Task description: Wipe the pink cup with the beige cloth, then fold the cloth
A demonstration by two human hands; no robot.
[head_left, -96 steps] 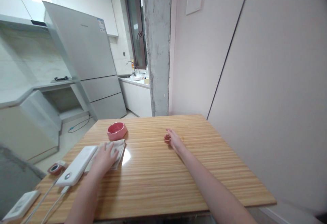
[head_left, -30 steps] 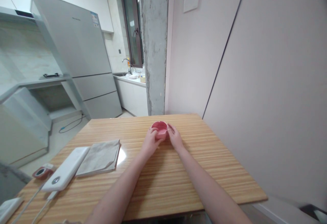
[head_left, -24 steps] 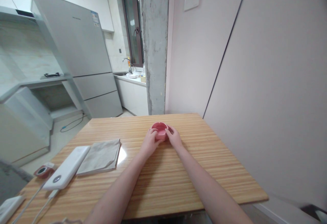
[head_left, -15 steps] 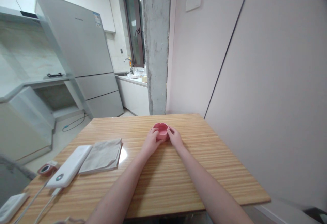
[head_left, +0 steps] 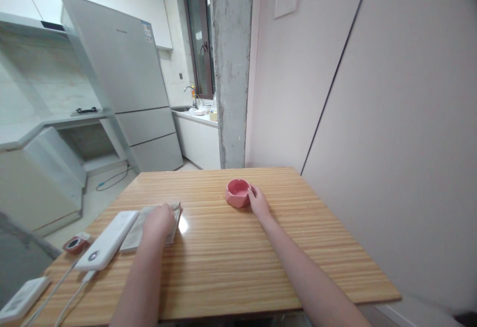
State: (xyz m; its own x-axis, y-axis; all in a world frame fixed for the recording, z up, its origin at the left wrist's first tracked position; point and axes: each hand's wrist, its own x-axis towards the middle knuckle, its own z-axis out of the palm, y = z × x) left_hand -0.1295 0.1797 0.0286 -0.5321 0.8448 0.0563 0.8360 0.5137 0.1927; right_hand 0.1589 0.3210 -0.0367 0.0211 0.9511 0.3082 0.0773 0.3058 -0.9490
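Note:
A pink ashtray [head_left: 237,200] with a notched rim and faceted sides sits upright on the wooden table. My right hand [head_left: 258,202] grips its right side, thumb at the rim and fingers round the outer wall, partly hidden. Over to the left, my left hand [head_left: 160,220] is on a folded grey-beige cloth [head_left: 131,235] and covers much of it. The left fingers point down and are blurred, so whether they pinch the cloth does not show.
Left of the cloth lies a white power bank [head_left: 108,240] with a cable plugged in. Beyond it are a small reddish-brown object [head_left: 76,243] and a white power strip [head_left: 24,297]. The table's [head_left: 283,277] right side runs near a pale wall [head_left: 391,118].
My left hand has let go of the ashtray and moved left onto the cloth. My right hand still holds the ashtray, which looks slightly turned. The view has shifted a little.

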